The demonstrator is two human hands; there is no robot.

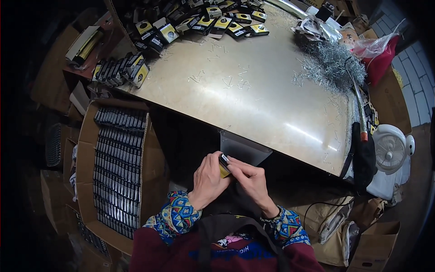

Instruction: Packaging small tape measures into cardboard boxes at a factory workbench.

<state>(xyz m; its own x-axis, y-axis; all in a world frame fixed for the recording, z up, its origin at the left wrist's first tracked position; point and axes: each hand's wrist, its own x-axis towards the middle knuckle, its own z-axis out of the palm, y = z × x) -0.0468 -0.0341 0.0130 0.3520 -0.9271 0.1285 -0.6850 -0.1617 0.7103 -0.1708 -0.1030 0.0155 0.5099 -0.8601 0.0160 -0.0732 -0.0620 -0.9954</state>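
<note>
Between my two hands, in front of my body and just below the table's near edge, is a small black and yellow box (224, 170). My left hand (208, 176) wraps round its left side, fingers closed. On its right side my right hand (250, 177) pinches the upper end with thumb and fingers. Part of the box is hidden by my fingers. On the table (253, 106) lie several loose bent metal wires (229, 82). A heap of similar black and yellow boxes (204, 20) covers the far left of the table.
A row of boxes (121, 70) stands at the table's left corner. Below it, a cardboard carton (144, 181) holds many packed boxes. A tangled pile of metal wires (333, 65) lies at the table's right, near a white fan (389, 149). Paper sacks (333, 226) sit at lower right.
</note>
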